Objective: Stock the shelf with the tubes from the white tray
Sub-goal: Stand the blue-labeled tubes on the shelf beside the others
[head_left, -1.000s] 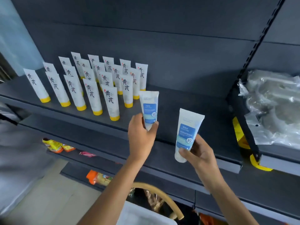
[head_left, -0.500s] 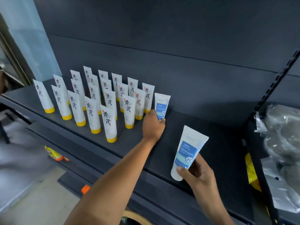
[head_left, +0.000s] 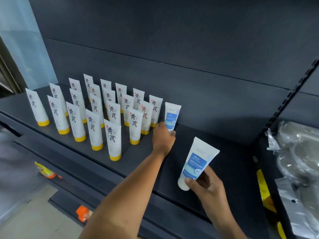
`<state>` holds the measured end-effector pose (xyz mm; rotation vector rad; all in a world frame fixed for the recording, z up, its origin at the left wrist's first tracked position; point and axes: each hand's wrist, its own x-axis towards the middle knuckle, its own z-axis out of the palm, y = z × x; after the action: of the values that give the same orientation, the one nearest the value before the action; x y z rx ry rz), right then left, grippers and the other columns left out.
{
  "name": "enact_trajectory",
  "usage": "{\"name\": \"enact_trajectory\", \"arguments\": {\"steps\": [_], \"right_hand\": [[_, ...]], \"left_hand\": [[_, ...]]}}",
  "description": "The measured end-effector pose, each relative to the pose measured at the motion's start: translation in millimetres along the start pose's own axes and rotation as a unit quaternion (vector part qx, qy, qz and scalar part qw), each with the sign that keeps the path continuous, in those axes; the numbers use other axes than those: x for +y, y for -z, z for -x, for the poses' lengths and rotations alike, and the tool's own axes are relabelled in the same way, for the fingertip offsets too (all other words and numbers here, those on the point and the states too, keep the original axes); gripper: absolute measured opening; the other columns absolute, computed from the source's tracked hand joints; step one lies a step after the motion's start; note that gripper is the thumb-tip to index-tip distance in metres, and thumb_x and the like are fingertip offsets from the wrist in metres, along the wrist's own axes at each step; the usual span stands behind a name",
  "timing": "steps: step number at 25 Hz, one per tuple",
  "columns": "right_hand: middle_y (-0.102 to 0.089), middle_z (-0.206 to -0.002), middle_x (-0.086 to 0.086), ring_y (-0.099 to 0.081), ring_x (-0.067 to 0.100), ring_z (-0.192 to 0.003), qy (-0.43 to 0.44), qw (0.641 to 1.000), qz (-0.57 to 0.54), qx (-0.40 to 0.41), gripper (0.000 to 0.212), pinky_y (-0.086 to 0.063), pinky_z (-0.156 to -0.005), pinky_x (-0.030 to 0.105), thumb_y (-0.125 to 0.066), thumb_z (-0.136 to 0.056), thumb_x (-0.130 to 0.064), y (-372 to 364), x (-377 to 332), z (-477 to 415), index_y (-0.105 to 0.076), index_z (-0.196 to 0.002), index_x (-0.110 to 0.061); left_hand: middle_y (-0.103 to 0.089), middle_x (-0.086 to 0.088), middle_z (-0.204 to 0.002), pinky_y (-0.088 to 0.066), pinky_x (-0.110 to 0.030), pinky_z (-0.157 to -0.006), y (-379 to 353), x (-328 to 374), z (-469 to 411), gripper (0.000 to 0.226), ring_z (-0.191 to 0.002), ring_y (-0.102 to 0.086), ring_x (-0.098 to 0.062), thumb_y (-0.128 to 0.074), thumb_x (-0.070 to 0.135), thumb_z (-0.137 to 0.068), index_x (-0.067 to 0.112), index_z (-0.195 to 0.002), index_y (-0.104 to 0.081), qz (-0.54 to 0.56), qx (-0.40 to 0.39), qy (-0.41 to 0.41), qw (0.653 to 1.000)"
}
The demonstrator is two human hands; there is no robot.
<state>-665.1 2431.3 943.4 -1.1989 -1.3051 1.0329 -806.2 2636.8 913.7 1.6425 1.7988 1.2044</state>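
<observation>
Gripping 2 tubes (head_left: 172, 116): left hand (head_left: 163, 138); right hand (head_left: 206, 185)

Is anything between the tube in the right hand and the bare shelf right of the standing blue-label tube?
Nothing visible. The right hand holds the second tube over bare shelf; the left hand grips the standing blue-label tube, off to the left.
</observation>
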Motion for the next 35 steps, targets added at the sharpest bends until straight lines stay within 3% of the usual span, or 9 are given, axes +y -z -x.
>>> {"name": "enact_trajectory", "arguments": {"steps": [3, 7, 11, 14, 21, 25, 29, 32, 35], "right_hand": [[-0.073, -0.103, 0.004, -0.071, 0.015, -0.097, 0.007, 1.0, 0.025, 0.01, 0.031, -0.056, -0.085, 0.027, -0.075, -0.084, 0.004, -6, -2, -7, -0.073, -0.104, -0.02], [-0.073, -0.1, -0.002, -0.071, 0.013, -0.094, 0.028, 0.995, 0.09, 0.029, 0.031, -0.056, -0.084, 0.028, -0.078, -0.083, -0.001, -21, -5, -33, -0.072, -0.102, -0.025], [-0.073, -0.1, -0.006, -0.069, 0.01, -0.092, 0.044, 0.988, 0.142, 0.042, 0.033, -0.057, -0.081, 0.03, -0.079, -0.08, -0.005, -43, 4, -84, -0.071, -0.104, -0.026], [-0.072, -0.102, -0.01, -0.068, 0.004, -0.093, 0.051, 0.984, 0.168, 0.042, 0.035, -0.056, -0.08, 0.024, -0.08, -0.08, -0.008, -61, 13, -114, -0.07, -0.109, -0.023], [-0.069, -0.108, -0.012, -0.066, 0.0, -0.099, 0.06, 0.983, 0.176, 0.006, 0.04, -0.053, -0.077, 0.013, -0.08, -0.084, -0.015, -80, 30, -147, -0.065, -0.12, -0.023], [-0.07, -0.109, -0.01, -0.067, 0.005, -0.101, 0.052, 0.979, 0.198, -0.014, 0.042, -0.055, -0.079, 0.018, -0.08, -0.084, -0.02, -83, 35, -159, -0.063, -0.122, -0.021], [-0.061, -0.098, -0.01, -0.059, 0.014, -0.094, 0.067, 0.926, 0.37, -0.012, 0.037, -0.051, -0.079, 0.026, -0.078, -0.077, -0.023, -69, 49, -166, -0.06, -0.109, -0.021], [-0.064, -0.098, -0.003, -0.061, 0.019, -0.096, -0.033, 0.933, 0.357, 0.039, 0.043, -0.053, -0.082, 0.038, -0.079, -0.072, -0.017, -51, 52, -178, -0.058, -0.11, -0.019], [-0.067, -0.098, -0.003, -0.064, 0.021, -0.095, -0.051, 0.93, 0.36, 0.043, 0.06, -0.053, -0.082, 0.037, -0.083, -0.074, -0.035, -50, 49, -200, -0.056, -0.125, -0.019]], "left_hand": [[-0.058, -0.012, -0.116, -0.054, -0.041, -0.09, 6, -5, 11, 0.039, -0.104, -0.059, -0.027, -0.073, 0.022, -0.085, 0.008, -0.116, -0.055, 0.029, -0.002, 0.007, 1.0], [-0.06, -0.008, -0.1, -0.046, -0.033, -0.08, 34, -9, 40, 0.01, -0.093, -0.058, -0.022, -0.053, 0.007, -0.09, 0.013, -0.094, -0.059, 0.118, -0.009, 0.021, 0.993], [-0.064, 0.003, -0.126, -0.047, -0.022, -0.099, 62, -21, 60, 0.041, -0.117, -0.06, -0.009, -0.046, -0.003, -0.094, 0.014, -0.127, -0.064, 0.227, -0.047, 0.057, 0.971], [-0.061, 0.006, -0.135, -0.043, -0.012, -0.098, 69, -30, 63, 0.049, -0.124, -0.057, -0.006, -0.045, -0.002, -0.095, 0.014, -0.139, -0.058, 0.235, -0.072, 0.056, 0.968], [-0.068, 0.006, -0.123, -0.053, -0.015, -0.09, 66, -30, 60, 0.042, -0.111, -0.065, -0.001, -0.052, 0.006, -0.094, 0.019, -0.132, -0.063, 0.258, -0.091, 0.039, 0.961], [-0.069, 0.002, -0.113, -0.057, -0.022, -0.086, 66, -26, 58, 0.032, -0.102, -0.067, -0.01, -0.057, 0.007, -0.09, 0.029, -0.111, -0.065, 0.235, -0.068, 0.035, 0.969], [-0.066, 0.005, -0.108, -0.06, -0.038, -0.088, 57, -31, 47, 0.033, -0.102, -0.066, -0.012, -0.065, 0.016, -0.08, 0.026, -0.111, -0.061, 0.143, -0.058, 0.033, 0.987], [-0.061, -0.003, -0.109, -0.054, -0.035, -0.09, 54, -24, 43, 0.038, -0.107, -0.057, -0.023, -0.072, 0.02, -0.075, 0.013, -0.11, -0.058, 0.034, -0.041, 0.02, 0.998], [-0.055, -0.012, -0.116, -0.042, -0.033, -0.091, 50, -15, 43, 0.04, -0.114, -0.046, -0.028, -0.074, 0.02, -0.08, 0.005, -0.111, -0.054, -0.038, -0.04, 0.021, 0.998]]}}
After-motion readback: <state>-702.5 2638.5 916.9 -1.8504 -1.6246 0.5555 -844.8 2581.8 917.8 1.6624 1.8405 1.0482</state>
